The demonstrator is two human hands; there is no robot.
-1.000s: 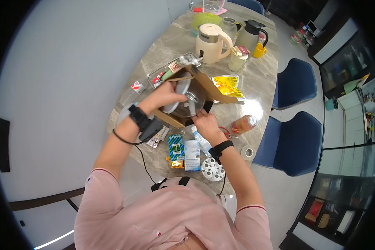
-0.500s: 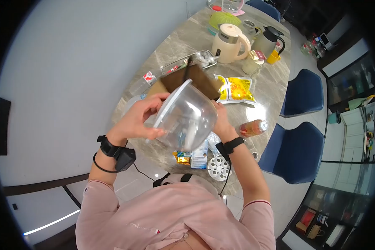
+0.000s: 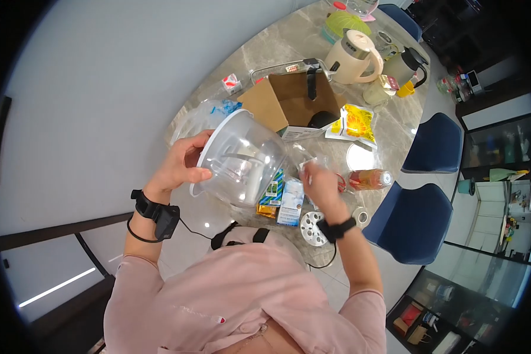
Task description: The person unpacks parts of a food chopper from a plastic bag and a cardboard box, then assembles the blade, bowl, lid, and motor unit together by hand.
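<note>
My left hand grips the pale rim of a clear plastic bowl, which is tilted on its side above the table's near part. Something whitish shows through its wall. My right hand is just right of the bowl, blurred, its fingers curled; whether it holds anything is unclear. Beyond the bowl stands an open cardboard box with a dark object inside. Near my right hand are a blue-and-white packet, a green-and-blue box and a white disc with holes.
A yellow bag lies right of the box, and a red bottle lies nearer. Farther back are a cream kettle, a grey jug and a wire tray. Blue chairs flank the table.
The bowl has come out of the cardboard box in my left hand and moved left. My right hand has left the box and moved nearer. The box now stands with its opening visible.
</note>
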